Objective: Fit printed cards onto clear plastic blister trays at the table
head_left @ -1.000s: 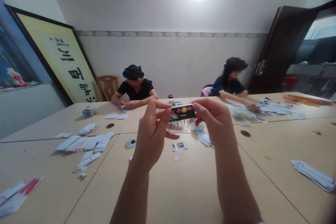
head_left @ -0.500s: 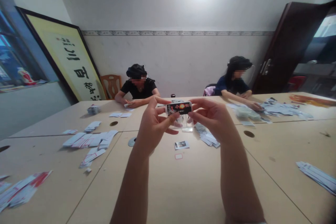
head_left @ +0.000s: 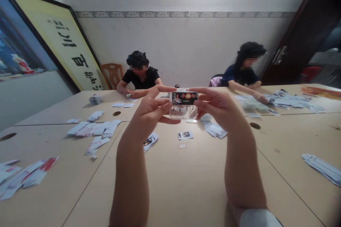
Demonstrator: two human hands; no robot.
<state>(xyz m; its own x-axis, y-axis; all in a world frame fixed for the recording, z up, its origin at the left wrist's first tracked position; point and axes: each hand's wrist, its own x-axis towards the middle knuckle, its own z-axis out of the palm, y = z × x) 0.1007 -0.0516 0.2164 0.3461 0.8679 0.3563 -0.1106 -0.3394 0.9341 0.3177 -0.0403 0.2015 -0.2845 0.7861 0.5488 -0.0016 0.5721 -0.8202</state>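
Observation:
Held up over the table between both hands is a small box (head_left: 185, 98), its front black with coloured print and its edge white. My left hand (head_left: 153, 110) pinches its left end, with the thumb in front and the fingers curled around. At the right end, my right hand (head_left: 213, 104) grips it between thumb and fingers. Just below it in view is a clear plastic container (head_left: 183, 112); I cannot tell whether it stands on the table or touches my fingers. A printed picture card (head_left: 185, 135) and a small red-edged label (head_left: 182, 146) lie on the table below.
Loose paper pieces (head_left: 92, 130) lie left, more (head_left: 214, 127) lie beside my right hand, and long strips (head_left: 321, 168) lie far right. Across the table (head_left: 183, 191) sit two people, one at left (head_left: 141, 78), one at right (head_left: 242, 74) reaching into a paper heap.
My view has tilted down, so the table sits higher in the picture. Both hands still hold the small box, its printed face now more level. A printed paper beside my left forearm shows more fully.

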